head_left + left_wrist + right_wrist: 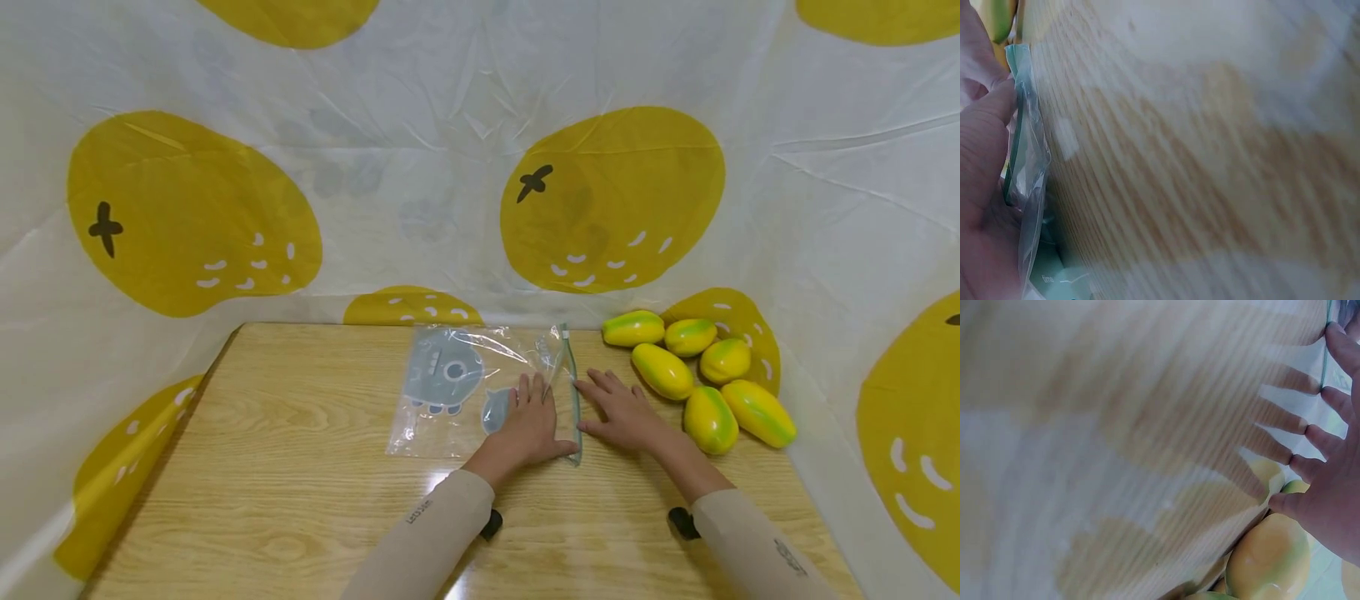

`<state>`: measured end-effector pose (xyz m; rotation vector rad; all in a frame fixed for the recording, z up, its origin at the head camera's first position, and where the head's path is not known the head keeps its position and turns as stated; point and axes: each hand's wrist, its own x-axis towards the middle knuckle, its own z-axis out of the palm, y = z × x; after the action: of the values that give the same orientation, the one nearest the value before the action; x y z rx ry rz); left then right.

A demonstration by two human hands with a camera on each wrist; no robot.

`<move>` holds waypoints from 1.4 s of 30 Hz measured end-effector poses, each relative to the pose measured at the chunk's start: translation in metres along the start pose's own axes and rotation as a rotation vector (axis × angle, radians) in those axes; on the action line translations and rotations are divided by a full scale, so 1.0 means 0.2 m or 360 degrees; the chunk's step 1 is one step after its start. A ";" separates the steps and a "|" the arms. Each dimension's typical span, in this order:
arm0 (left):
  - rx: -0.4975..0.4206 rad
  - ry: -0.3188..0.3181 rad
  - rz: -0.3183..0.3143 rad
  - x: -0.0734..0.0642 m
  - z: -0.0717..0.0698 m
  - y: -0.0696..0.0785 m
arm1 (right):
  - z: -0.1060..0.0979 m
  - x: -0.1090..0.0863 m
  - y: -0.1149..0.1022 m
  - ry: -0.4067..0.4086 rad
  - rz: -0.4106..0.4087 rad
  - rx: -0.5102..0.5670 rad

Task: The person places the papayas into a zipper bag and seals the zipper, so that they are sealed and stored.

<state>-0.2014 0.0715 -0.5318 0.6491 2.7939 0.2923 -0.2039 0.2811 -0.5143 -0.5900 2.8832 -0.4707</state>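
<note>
A clear zip bag with grey-blue cartoon prints lies flat near the back of the table. Its green zip strip runs along the right end. My left hand rests on the bag with fingers extended, its thumb reaching to the zip strip. From the right, my right hand has its fingers spread on the table, the thumb and index fingertip at the zip edge. Several glossy yellow-green fruits, papaya-like in shape, sit right of that hand; one fruit shows near its little finger in the right wrist view.
The wood-grain table stretches left and in front of the bag. A white curtain printed with big yellow fruit hangs behind the table and at both sides. The fruits gather at the back right, close to that curtain.
</note>
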 end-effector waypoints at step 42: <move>0.0034 0.0333 -0.0001 -0.08 0.01 0.03 | 0.03 0.03 -0.06 0.0054 0.0097 -0.0050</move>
<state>-0.1847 0.0689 -0.5287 0.6576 2.9998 0.3491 -0.2032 0.2669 -0.5163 -0.5020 2.9361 -0.4310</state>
